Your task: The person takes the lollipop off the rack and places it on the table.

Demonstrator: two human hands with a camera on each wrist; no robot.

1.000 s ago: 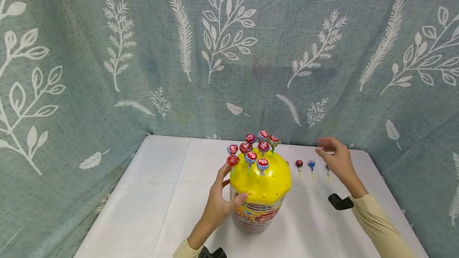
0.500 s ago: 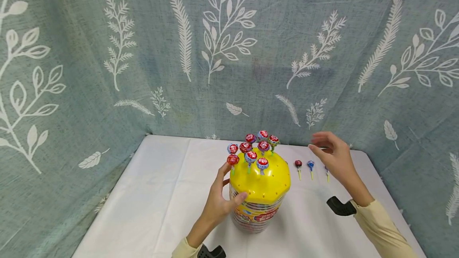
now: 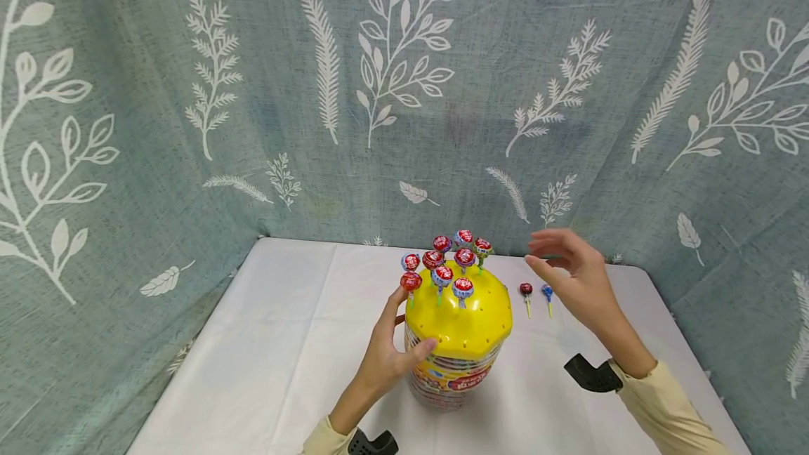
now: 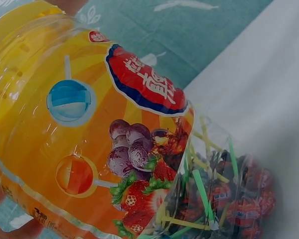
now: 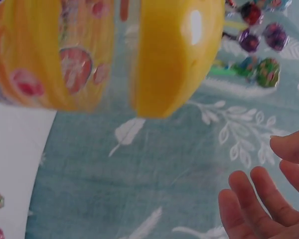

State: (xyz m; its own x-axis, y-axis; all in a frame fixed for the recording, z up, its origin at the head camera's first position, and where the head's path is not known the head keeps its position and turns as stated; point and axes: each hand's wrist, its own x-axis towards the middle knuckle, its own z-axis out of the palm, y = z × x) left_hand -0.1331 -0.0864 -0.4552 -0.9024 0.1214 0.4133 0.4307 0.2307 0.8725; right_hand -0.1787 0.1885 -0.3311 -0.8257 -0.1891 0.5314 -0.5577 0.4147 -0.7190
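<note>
Gripping jar [image 3: 451,379] with left hand [image 3: 387,357], with thumb at front edge of yellow lid [image 3: 477,321] and fingers along left side. Holding right hand [image 3: 578,279] raised to right of jar, apart from it, with fingers bent and thumb and fingertips spaced apart. Observed jar standing directly right of left palm. Counted nine wrapped lollipops [image 3: 442,277] upright in lid holes, above and right of left fingertips, left of right hand. Noted bare holes along lid front, near left thumb. In left wrist view, saw fruit-printed label [image 4: 124,144] and, through clear lower wall, loose lollipops with green and yellow sticks [image 4: 209,199]. Below right hand, found dark red lollipop [image 3: 526,289] and blue lollipop [image 3: 547,292] lying side by side on white tabletop [image 3: 284,343]. Behind both wrists, noted black devices [image 3: 594,374] and pale sleeves [image 3: 663,406]. Beyond both hands, recorded leaf-patterned green fabric [image 3: 379,181].
</note>
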